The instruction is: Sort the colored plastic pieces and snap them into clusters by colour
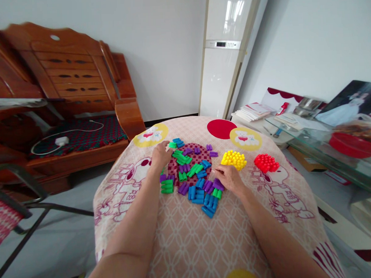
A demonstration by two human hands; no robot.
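Several small plastic pegs in green, blue and purple lie scattered (193, 177) on a cloth-covered table (190, 237). My left hand (160, 155) rests at the far left of the pile, fingers curled down by a green peg (172, 145). My right hand (228, 179) lies at the pile's right edge, fingers bent over purple and green pegs (217, 187); what it holds, if anything, is hidden. Just beyond it stand a yellow cluster of pegs (234, 159) and a red cluster (265, 163).
A wooden bench (63, 91) with a white charger stands at the left. A folding chair (10, 204) is at the near left. A tall white air conditioner (223, 55) is behind the table. A glass table (327, 141) with papers and a red bowl is at the right.
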